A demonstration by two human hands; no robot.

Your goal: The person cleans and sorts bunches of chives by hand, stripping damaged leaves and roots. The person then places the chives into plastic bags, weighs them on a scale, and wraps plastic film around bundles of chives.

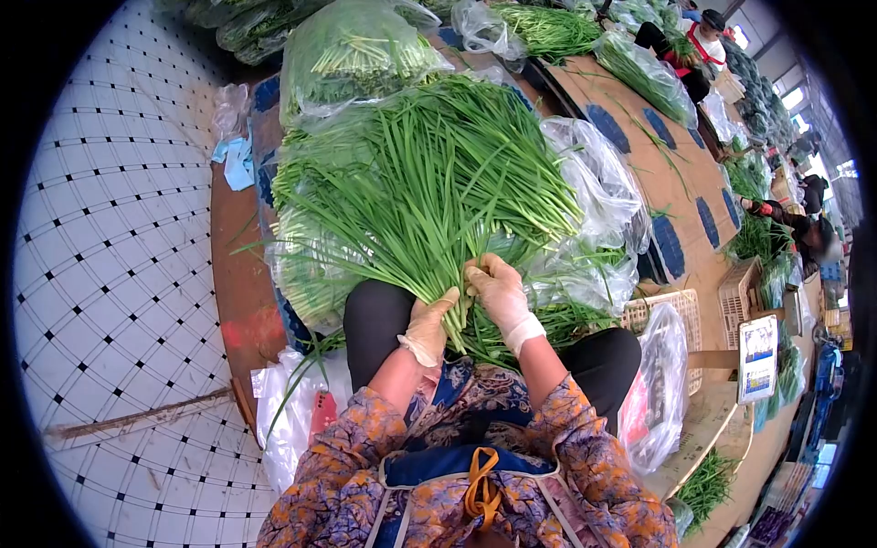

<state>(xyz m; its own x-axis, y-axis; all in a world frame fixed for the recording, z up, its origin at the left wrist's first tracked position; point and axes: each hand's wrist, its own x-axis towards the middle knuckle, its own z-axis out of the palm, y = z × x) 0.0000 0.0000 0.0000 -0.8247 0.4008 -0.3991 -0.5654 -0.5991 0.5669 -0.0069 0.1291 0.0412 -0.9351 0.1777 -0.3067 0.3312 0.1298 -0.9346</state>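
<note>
My left hand (427, 329), in a pale thin glove, is closed round the stem ends of a bunch of garlic chives (402, 205) above my lap. The long green leaves fan out away from me. My right hand (498, 294), gloved as well, pinches at the right side of the same stems, its fingertips bent inward; some stems run between the two hands. Beyond them a large heap of chives (525, 178) lies on clear plastic, pale stem ends pointing right. Loose chives (571, 321) lie close by my right wrist.
A plastic bag packed with chives (365, 59) stands behind the heap. Crumpled clear plastic (598, 183) lies to its right. Crates (671, 315) and a scale display (757, 359) are at my right. A tiled wall (128, 219) rises on the left. Other people work at the far right.
</note>
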